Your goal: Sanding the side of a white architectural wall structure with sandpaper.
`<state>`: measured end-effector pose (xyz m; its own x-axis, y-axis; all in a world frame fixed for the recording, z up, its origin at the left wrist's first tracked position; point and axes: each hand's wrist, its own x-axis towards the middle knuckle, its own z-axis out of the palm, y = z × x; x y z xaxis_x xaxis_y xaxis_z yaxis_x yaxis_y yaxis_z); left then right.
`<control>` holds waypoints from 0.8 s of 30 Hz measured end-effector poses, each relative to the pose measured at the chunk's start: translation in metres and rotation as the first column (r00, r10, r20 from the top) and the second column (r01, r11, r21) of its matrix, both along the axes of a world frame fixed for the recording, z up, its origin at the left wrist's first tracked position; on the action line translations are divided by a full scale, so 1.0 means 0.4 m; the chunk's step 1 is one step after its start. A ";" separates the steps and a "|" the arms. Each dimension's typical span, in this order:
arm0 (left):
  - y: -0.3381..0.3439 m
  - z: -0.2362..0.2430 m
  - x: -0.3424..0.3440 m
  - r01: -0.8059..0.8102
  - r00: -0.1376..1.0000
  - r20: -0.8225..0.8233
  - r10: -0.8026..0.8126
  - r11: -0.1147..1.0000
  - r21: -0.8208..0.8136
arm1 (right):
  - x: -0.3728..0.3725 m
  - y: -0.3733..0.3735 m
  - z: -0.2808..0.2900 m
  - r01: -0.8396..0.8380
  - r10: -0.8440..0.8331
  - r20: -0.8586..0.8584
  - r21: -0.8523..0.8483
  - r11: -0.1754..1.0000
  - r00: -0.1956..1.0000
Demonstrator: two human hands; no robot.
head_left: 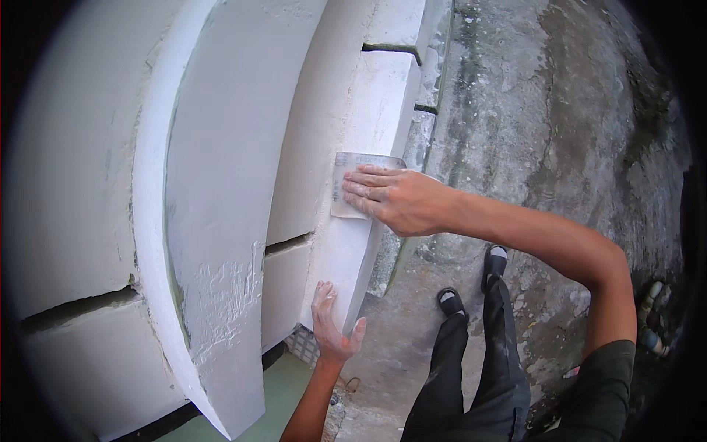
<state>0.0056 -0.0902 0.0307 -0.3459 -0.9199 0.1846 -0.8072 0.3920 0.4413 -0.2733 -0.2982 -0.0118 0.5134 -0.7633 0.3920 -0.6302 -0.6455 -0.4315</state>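
White ledge, 12 to 6 o'clock | right hand, 1 o'clock: fingers extended flat | left hand, 6 o'clock, by ledge's end: fingers loosely spread | thin greyish sheet, 12 o'clock, under right fingers on ledge: better to press evenly.

Lies flat against a white block as a thin, grey, roughly rectangular sheet, faintly printed on the visible side, partly covered, reaching toward the outer edge. Extends, as that block, beyond the sheet both ways, long and straight-edged.
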 end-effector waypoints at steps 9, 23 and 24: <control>-0.002 0.007 -0.007 -0.051 0.997 0.052 0.049 0.997 0.055 | -0.112 -0.082 -0.020 0.119 -0.106 0.122 -0.100 0.988 0.987; 0.002 0.000 -0.003 -0.030 0.989 0.146 0.021 0.998 0.055 | 0.237 0.232 -0.087 0.372 -0.603 0.738 0.491 0.788 0.303; 0.000 -0.002 0.000 -0.025 0.989 0.148 0.016 0.998 0.058 | 0.252 0.239 -0.075 0.264 -0.619 0.751 0.564 0.782 0.230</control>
<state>0.0054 -0.0900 0.0301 -0.3461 -0.9350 0.0776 -0.8726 0.3512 0.3393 -0.1725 -0.2027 -0.0419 -0.4506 -0.8883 0.0894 0.0891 -0.1444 -0.9855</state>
